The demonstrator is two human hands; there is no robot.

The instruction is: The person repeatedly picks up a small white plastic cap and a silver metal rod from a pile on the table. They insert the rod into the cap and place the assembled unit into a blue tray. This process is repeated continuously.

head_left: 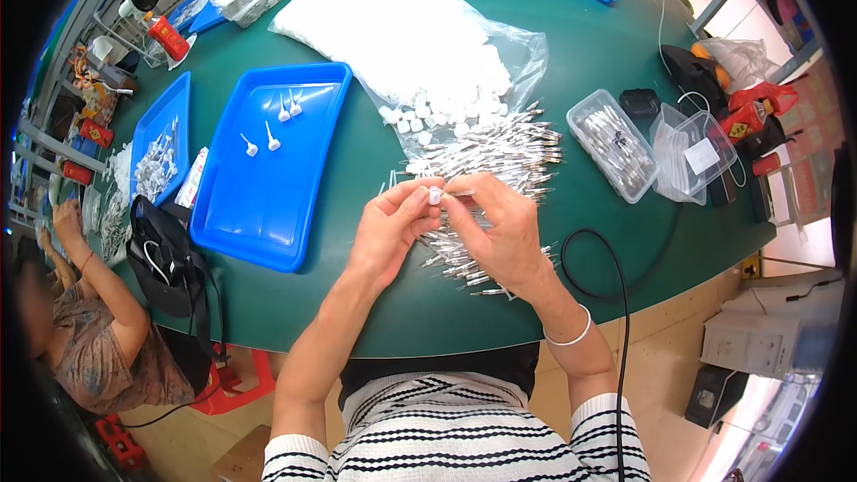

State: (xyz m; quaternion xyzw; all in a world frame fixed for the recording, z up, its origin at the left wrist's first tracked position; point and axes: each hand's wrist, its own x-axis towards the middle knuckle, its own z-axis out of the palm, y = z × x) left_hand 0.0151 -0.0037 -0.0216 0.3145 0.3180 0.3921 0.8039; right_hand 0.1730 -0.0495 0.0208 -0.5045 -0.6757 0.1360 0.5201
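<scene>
Between thumb and fingers, my left hand pinches a small white plastic cap. My right hand, with a bangle at its wrist, meets it from the right, holding a thin pale stem whose end is at the cap. Both hands are closed, just over a heap of thin metal-and-white pins. Behind the heap, white caps spill from a large clear bag. Left of my hands lies a blue tray with several white caps on stems in it.
A clear box of pins and empty clear containers stand at the right. A black cable loops over the table edge. A black bag and a second blue tray are at the left, beside a co-worker.
</scene>
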